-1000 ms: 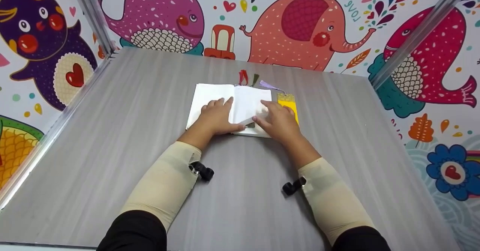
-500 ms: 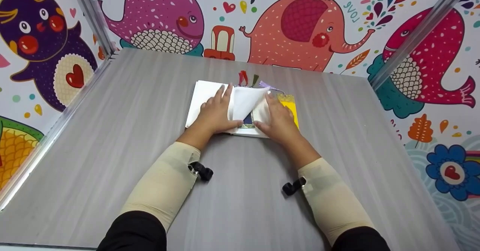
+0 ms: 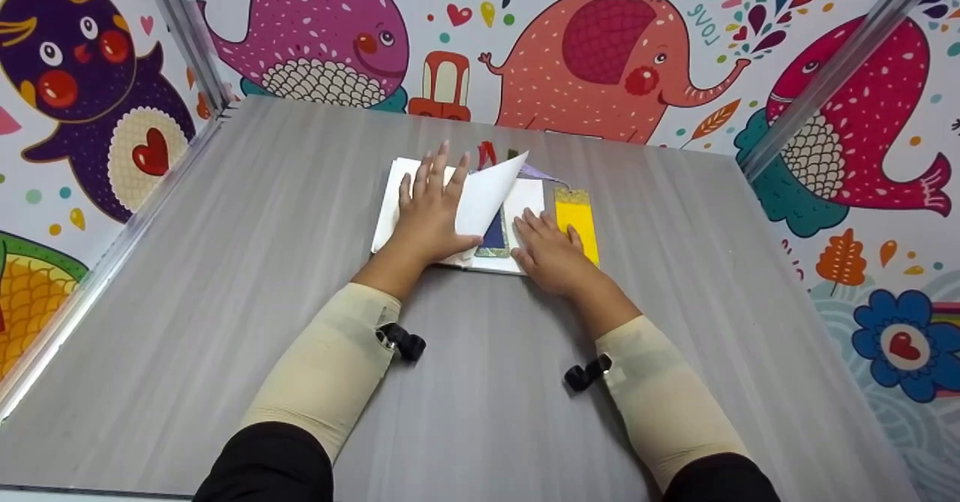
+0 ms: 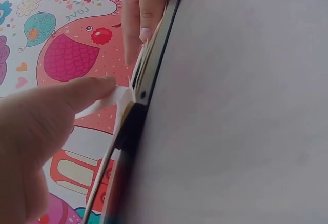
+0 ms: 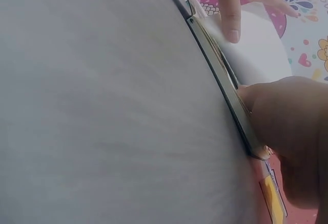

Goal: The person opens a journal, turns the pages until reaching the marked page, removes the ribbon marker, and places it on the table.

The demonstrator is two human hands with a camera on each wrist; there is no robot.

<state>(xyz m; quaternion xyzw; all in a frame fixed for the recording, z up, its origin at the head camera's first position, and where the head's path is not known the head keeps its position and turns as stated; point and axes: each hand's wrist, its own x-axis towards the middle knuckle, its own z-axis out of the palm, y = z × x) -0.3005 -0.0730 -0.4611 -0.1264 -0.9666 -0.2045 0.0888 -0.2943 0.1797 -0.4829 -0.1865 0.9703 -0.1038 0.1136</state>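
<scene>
An open book (image 3: 388, 209) with blank white pages lies on the table. My left hand (image 3: 427, 220) lies over its left side, fingers spread, with the thumb against a lifted page (image 3: 487, 194) that leans leftward. Beneath that page, a dark blue bookmark (image 3: 493, 241) with a gold patterned border is partly uncovered on the right side. My right hand (image 3: 551, 254) rests on the right-hand page (image 3: 529, 193), fingers extended. In the right wrist view the raised page (image 5: 261, 44) stands up beyond the right thumb. The left wrist view shows the book's lower edge (image 4: 154, 60) side-on.
A yellow bookmark (image 3: 577, 220) with a gold patterned top lies right of the book, partly behind the right hand. Its purple tassel (image 3: 544, 175) trails behind the book, near a red tassel (image 3: 487, 153). Printed cartoon walls (image 3: 585, 59) border the grey table (image 3: 480, 382).
The page has lifted from the right side and swung left, uncovering the blue bookmark. My right hand has let go of it and moved down onto the page beneath; my left fingers have spread.
</scene>
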